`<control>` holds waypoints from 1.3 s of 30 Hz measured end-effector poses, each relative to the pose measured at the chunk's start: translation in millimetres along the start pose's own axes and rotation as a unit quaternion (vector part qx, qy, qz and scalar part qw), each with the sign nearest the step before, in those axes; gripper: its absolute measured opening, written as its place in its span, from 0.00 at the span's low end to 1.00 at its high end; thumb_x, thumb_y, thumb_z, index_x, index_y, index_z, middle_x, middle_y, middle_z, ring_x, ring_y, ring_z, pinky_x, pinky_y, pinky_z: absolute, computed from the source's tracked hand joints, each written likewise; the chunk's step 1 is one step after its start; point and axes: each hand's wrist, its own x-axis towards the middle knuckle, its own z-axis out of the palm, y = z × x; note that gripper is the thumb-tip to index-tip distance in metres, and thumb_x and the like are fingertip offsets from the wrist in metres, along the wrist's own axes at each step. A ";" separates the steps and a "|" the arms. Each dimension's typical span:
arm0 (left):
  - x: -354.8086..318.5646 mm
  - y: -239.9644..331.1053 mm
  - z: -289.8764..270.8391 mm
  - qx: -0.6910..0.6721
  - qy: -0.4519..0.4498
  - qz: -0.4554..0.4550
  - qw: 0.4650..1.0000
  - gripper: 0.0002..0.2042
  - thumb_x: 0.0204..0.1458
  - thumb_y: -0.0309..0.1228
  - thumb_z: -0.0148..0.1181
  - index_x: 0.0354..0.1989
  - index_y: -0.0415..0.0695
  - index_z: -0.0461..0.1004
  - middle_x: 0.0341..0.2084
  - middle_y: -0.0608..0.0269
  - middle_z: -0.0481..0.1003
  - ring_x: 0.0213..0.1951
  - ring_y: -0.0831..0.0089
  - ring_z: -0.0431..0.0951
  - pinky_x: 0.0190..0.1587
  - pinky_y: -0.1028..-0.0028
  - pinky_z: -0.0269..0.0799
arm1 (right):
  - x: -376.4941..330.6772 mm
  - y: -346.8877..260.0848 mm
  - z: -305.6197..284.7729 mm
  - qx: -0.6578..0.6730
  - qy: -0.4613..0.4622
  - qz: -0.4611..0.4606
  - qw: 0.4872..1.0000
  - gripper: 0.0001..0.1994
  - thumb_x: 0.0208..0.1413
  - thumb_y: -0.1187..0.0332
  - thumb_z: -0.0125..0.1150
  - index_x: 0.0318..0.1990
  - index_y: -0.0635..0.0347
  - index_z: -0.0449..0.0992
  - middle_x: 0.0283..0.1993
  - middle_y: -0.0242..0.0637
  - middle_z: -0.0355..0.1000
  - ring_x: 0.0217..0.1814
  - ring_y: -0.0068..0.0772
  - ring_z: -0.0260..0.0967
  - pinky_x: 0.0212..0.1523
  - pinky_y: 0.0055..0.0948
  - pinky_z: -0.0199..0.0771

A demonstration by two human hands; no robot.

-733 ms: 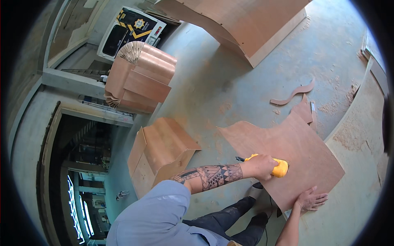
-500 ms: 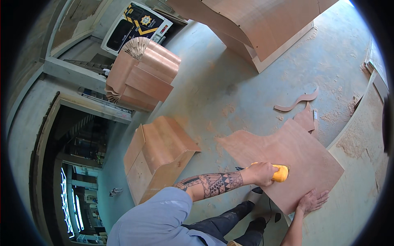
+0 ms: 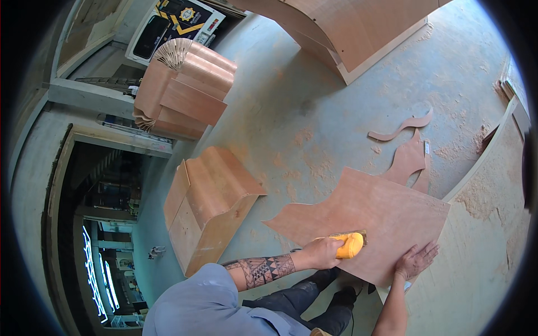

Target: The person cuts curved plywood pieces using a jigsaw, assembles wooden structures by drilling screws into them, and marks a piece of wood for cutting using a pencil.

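Observation:
A thin brown plywood panel point(image 3: 386, 204) with one wavy edge lies before me, partly over a larger pale board point(image 3: 448, 269). My left hand point(image 3: 325, 253), on the tattooed arm, is closed around a yellow handheld sander point(image 3: 351, 245). Its flat rectangular base rests on the panel's face, towards the front edge. My right hand point(image 3: 416, 261) lies flat with fingers stretched out across the panel's right edge, holding no tool. Beyond the panel are a curved plywood offcut point(image 3: 408, 157), partly covered by it, and a narrow wavy strip point(image 3: 400, 130).
A wavy-topped plywood form point(image 3: 216, 196) stands on the floor to the left. Behind it is a stack of curved plywood sheets point(image 3: 188, 92). A large curved wooden piece point(image 3: 353, 31) stands at the far side. Sawdust point(image 3: 300, 137) litters the floor. A vehicle point(image 3: 174, 28) is parked far left.
The panel has turned anticlockwise, its pointed left tip swinging nearer to me. My left hand and the sander have shifted left, and my right hand stays flat at the edge. The whole view has shifted slightly.

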 end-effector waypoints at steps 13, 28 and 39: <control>12.7 21.7 -24.6 0.028 0.006 0.005 1.000 0.12 0.49 0.29 0.72 0.39 0.38 0.79 0.31 0.42 0.82 0.36 0.42 0.84 0.38 0.55 0.80 | 4.5 -14.4 -4.7 0.094 -0.028 0.042 0.994 0.41 0.65 0.53 0.57 0.82 0.52 0.51 0.86 0.56 0.43 0.87 0.63 0.42 0.82 0.62 0.42; 21.3 31.9 -29.5 0.087 -0.015 0.019 0.996 0.12 0.47 0.32 0.73 0.36 0.41 0.79 0.30 0.45 0.82 0.35 0.44 0.84 0.38 0.54 0.82 | 4.5 -19.1 -14.3 0.101 -0.036 0.051 0.993 0.44 0.62 0.50 0.58 0.83 0.49 0.50 0.86 0.53 0.44 0.87 0.61 0.41 0.82 0.62 0.43; 27.9 37.9 -32.8 0.110 -0.021 0.029 0.993 0.12 0.46 0.33 0.74 0.36 0.42 0.79 0.30 0.46 0.82 0.34 0.46 0.85 0.38 0.56 0.82 | 5.6 -20.6 -15.5 0.103 -0.038 0.053 0.993 0.44 0.61 0.49 0.59 0.83 0.49 0.50 0.86 0.53 0.44 0.87 0.60 0.41 0.82 0.62 0.41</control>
